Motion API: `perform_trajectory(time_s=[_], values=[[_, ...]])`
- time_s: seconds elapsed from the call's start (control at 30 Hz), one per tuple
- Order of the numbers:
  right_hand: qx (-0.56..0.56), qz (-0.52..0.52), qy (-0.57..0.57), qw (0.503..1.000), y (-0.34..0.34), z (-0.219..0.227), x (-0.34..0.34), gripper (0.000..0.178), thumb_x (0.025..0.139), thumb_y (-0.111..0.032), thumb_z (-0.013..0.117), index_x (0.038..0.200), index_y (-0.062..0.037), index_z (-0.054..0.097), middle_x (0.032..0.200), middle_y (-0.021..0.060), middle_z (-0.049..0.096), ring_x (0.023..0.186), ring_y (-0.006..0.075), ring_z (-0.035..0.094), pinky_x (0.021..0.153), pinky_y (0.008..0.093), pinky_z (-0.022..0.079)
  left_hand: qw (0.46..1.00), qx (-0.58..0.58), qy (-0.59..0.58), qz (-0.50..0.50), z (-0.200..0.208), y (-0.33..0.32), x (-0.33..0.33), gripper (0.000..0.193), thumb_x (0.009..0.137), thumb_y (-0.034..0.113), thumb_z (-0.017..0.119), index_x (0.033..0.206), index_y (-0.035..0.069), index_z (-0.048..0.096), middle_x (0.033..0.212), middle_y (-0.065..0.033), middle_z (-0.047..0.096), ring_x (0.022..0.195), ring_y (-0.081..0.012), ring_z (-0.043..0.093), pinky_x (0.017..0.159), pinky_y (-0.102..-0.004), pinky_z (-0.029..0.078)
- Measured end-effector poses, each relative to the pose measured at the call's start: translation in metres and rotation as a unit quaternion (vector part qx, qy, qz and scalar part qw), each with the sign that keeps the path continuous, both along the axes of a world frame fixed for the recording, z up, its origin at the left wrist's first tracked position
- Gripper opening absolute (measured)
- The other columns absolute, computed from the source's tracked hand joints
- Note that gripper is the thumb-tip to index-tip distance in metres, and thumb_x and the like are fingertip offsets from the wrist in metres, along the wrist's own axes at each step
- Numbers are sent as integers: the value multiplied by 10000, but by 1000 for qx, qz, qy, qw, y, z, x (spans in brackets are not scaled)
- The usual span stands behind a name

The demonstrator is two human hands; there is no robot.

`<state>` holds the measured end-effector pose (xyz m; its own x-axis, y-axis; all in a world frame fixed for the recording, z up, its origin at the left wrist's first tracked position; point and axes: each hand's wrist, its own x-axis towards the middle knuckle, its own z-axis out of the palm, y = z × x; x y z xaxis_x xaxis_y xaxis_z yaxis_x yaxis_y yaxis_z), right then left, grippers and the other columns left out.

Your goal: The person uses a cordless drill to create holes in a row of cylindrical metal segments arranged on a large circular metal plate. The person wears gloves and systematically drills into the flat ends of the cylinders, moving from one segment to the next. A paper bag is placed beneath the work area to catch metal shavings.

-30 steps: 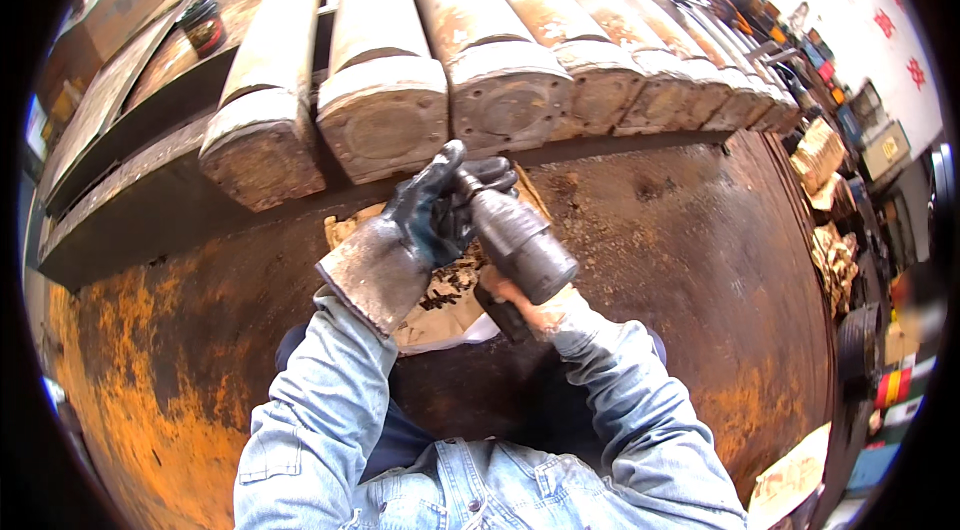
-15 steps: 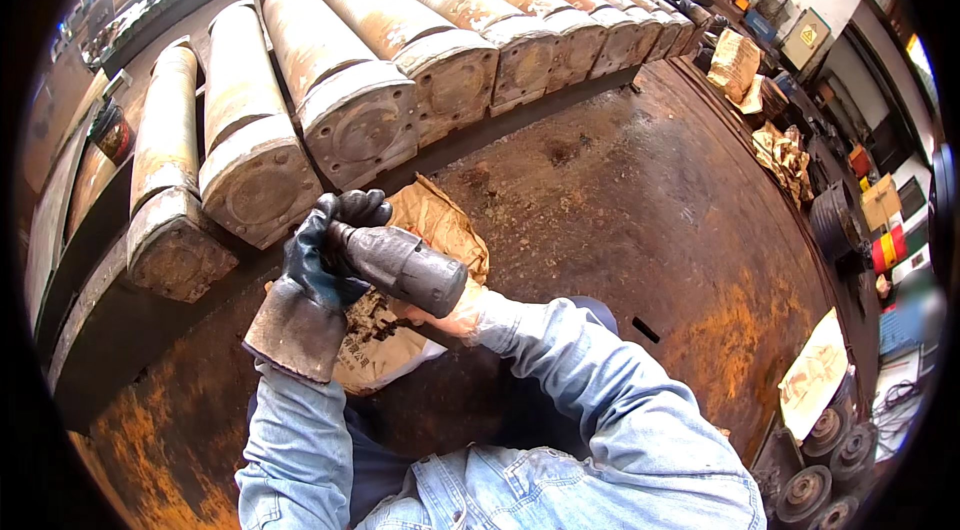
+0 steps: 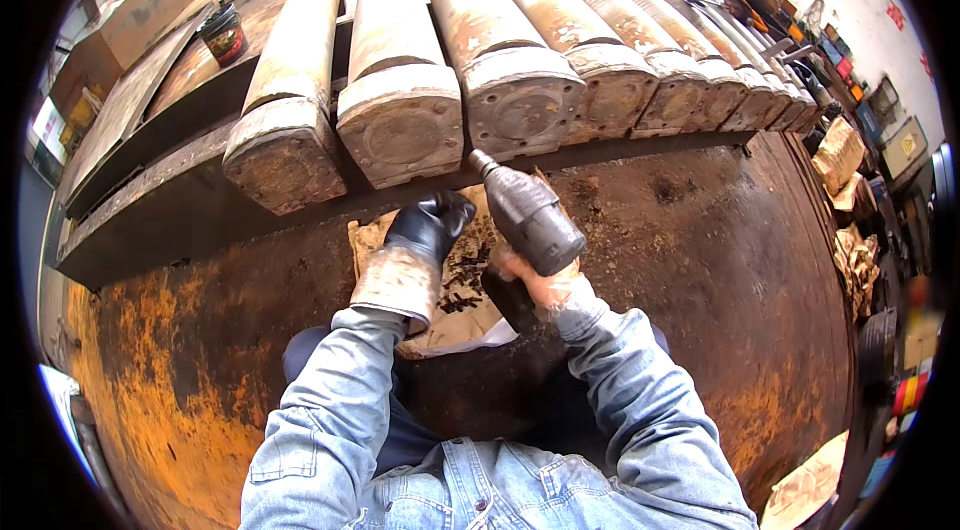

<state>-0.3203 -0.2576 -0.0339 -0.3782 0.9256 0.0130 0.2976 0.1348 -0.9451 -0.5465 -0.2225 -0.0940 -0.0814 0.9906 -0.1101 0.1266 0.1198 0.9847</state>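
My right hand (image 3: 552, 286), bare, grips the handle of a dark grey power tool that looks like an impact wrench (image 3: 530, 218). Its narrow nose points forward and slightly left, toward the row of heavy metal cylinders (image 3: 400, 125). My left hand (image 3: 428, 230) wears a black glove with a pale, stained cuff. Its fingers are curled in, and whatever they may hold is hidden. Beneath both hands, a brown paper sheet (image 3: 440, 338) lies on the rusty plate, with several small dark bolt-like pieces (image 3: 462, 302) scattered over it.
The cylinders lie side by side on a dark steel beam (image 3: 190, 230), square end blocks toward me. A dark pot (image 3: 223, 36) stands at the far left. Crumpled brown paper (image 3: 856, 265) lies along the right edge, and a pale sheet (image 3: 808, 485) at the lower right.
My left hand has come away from the tool's nose and lowered over the paper, its fingers curling. The tool, in my right hand, now points further forward. The view has turned left.
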Motion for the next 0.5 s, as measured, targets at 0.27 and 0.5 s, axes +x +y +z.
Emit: perform_trajectory(time_s=[0.27,0.5], values=[[62,-56,14,996,22,12,-43,282,861,-191,739,1091,-42,672,840,43,679,781,172,634,730,339,511,949,-25,309,56,12,-32,-25,517,804,291,843,1220,40,667,1214,-145,701,1143,-249,665,976,-376,525],[-84,-27,89,992,55,-46,-66,412,880,-282,722,1198,-38,622,964,88,704,900,210,671,798,352,522,987,-11,134,83,7,-38,-52,490,825,201,844,1223,-10,651,1162,-134,717,1072,-215,666,908,-353,539]])
